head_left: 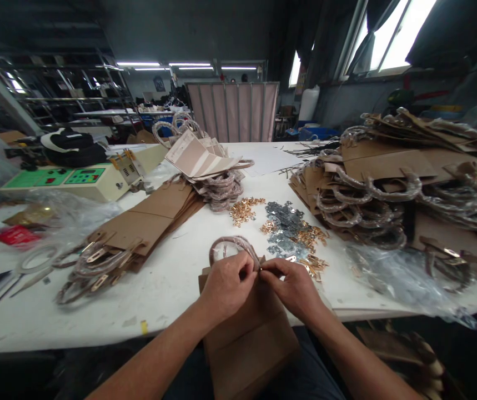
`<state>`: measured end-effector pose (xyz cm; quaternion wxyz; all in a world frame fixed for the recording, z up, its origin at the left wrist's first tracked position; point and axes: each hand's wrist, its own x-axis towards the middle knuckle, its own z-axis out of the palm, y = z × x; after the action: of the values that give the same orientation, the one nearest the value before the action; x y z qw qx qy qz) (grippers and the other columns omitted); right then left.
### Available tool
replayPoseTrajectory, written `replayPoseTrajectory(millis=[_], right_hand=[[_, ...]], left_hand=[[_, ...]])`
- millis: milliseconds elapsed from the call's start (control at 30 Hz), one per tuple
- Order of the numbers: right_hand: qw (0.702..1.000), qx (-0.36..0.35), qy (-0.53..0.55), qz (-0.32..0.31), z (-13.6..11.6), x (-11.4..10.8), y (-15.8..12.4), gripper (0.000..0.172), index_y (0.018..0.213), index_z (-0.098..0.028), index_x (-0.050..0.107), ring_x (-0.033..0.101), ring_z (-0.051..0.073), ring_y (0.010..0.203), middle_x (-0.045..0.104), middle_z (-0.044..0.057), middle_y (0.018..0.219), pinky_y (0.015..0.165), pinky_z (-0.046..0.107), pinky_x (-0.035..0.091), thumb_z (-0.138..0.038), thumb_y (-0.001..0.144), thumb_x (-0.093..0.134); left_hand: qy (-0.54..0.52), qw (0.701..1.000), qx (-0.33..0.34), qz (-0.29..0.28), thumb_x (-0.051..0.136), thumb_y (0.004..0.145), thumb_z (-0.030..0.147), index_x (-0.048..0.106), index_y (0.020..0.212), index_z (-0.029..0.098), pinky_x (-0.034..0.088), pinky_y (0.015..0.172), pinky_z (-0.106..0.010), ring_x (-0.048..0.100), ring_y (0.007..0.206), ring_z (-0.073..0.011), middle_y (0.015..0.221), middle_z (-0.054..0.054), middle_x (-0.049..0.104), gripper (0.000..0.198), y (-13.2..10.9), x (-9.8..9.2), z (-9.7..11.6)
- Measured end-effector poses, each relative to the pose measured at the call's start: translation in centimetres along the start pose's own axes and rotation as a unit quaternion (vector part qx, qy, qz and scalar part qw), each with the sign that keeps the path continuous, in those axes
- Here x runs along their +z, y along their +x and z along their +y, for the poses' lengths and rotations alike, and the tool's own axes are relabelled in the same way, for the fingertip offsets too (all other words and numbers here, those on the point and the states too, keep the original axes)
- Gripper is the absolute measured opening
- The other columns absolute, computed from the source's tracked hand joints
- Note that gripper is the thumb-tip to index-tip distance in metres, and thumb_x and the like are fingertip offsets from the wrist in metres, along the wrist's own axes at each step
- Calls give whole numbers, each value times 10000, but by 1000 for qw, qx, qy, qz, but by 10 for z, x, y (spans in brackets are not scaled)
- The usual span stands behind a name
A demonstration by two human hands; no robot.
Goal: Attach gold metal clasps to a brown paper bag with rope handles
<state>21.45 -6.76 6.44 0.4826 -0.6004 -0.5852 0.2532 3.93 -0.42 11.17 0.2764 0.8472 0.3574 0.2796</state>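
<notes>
A brown bag panel (250, 339) hangs over the table's front edge towards my lap. Its plastic-wrapped handle (238, 240) loops up onto the white table. My left hand (230, 283) is closed on the panel's top edge, by the base of the handle. Thumb and fingers of my right hand (292, 283) pinch at the same spot, where a tiny shiny metal fitting (260, 269) shows between the fingertips. Just beyond my hands lie loose gold fittings (244, 211) and a pile of grey metal plates (284, 222).
Stacked brown panels with wrapped handles (138, 216) lie at left, and a taller stack (388, 161) stands at right. Pale panels (200, 158) sit mid-table. A machine with a green control panel (59, 178) is far left. Clear plastic (405, 283) lies near the right front edge.
</notes>
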Motion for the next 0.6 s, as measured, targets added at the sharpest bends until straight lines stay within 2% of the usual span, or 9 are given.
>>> replayPoseTrajectory(millis=[67,133,200,267,333,400,467,533,600], right_hand=[[999,31,21,7,1,-5,3,203,1043,-262,729,695,184,715,746,-28,757,714,288,511,-237,843,700],[999,40,-11,5,1,-13,5,337,1141,-266,710,655,172,632,704,-44,691,635,271,483,-300,812,770],[996,10,-82,10,-1,-23,7,358,1096,-281,742,643,176,658,694,-25,741,628,274,467,-392,770,838],[990,-44,-136,16,-5,-30,8,301,995,-303,780,656,207,786,695,4,831,696,296,479,-466,753,859],[987,-83,-138,12,-10,-31,9,231,922,-313,795,647,233,889,695,17,870,773,323,482,-491,781,838],[992,-79,-101,3,-15,-31,10,213,864,-291,786,634,226,871,692,14,841,781,327,478,-498,818,801],[999,-32,-35,-24,-19,-33,11,278,864,-257,764,622,209,801,691,12,816,726,313,474,-533,837,764],[995,21,77,-55,-21,-36,11,403,961,-240,750,635,215,795,708,33,868,681,310,483,-626,873,678],[969,58,227,-72,-21,-37,10,604,1105,-232,730,682,258,881,734,86,987,717,355,530,-756,917,497]], left_hand=[[9,1000,8,2,623,811,124,452,685,229,374,646,-271,537,648,-132,696,43,603,236,0,-3,0],[15,1000,3,-1,640,813,147,452,688,231,370,637,-270,520,629,-129,683,48,594,241,-1,-6,0],[11,1000,0,-4,656,813,170,450,693,233,366,627,-269,514,623,-129,682,50,594,246,-2,-10,0],[2,1000,13,-4,653,816,171,447,688,231,363,620,-266,511,623,-128,682,49,594,250,-3,-12,1],[-3,999,34,-2,633,823,153,446,675,227,358,616,-264,506,624,-124,678,47,590,249,-3,-15,4],[-13,999,39,2,631,816,137,443,678,225,355,616,-262,497,624,-120,676,51,584,249,-2,-19,7],[-29,999,24,10,657,794,139,434,707,228,355,616,-259,485,630,-116,687,62,575,255,1,-29,10],[-49,998,6,31,674,785,158,416,738,234,358,613,-256,465,640,-115,698,68,548,273,5,-45,14],[-87,995,0,53,680,793,185,397,761,238,373,620,-251,457,660,-114,719,67,520,290,10,-67,16]])
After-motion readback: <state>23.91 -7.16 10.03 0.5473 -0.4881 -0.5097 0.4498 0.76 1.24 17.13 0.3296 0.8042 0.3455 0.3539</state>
